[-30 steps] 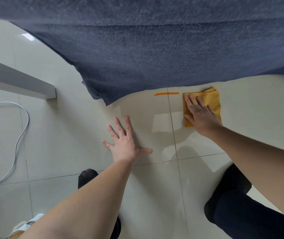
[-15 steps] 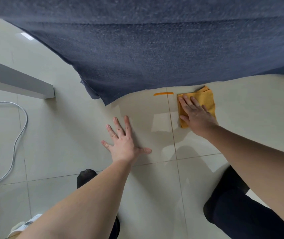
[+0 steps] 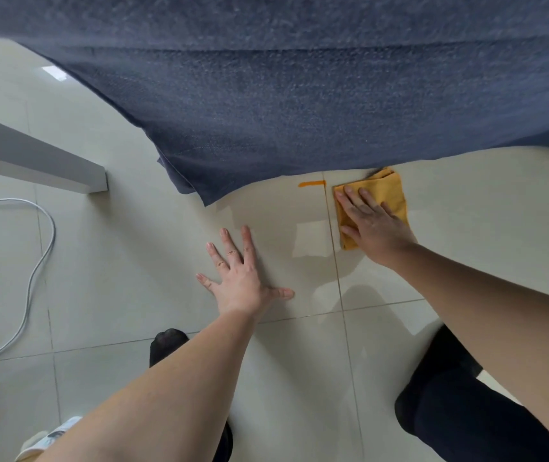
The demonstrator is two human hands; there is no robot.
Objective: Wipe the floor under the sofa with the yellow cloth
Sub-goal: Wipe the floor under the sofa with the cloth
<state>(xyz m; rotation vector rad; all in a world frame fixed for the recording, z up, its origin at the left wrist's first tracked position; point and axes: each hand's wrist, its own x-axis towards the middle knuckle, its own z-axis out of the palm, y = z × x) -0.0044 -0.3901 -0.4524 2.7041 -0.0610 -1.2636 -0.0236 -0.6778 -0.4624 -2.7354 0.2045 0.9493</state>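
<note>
- Knees in dark fabric sit nearest, one [image 3: 460,405] at lower right and the other [image 3: 166,345] at lower centre behind the left forearm, both on the tiled floor [image 3: 133,295]
- White cable [image 3: 38,261] loops across the tiles at the far left, well apart from both hands
- Left hand [image 3: 243,278] lies flat on the floor with fingers spread wide and thumb out to the right, gripping nothing
- Right hand [image 3: 371,225] is further forward, palm down and fingers extended, only slightly apart, pressing flat on the yellow cloth [image 3: 391,191]
- Yellow cloth is folded into a rough rectangle and lies on the floor just right of a tile seam, its far edge at the lower edge of the sofa [image 3: 300,111]
- Short orange mark [image 3: 311,184] lies on the tile just left of the cloth, close to the sofa's edge
- Pale grey beam-like piece [image 3: 33,158] ends to the left of the sofa's corner
- Dark blue sofa fabric fills the top of the view, overhanging the floor
</note>
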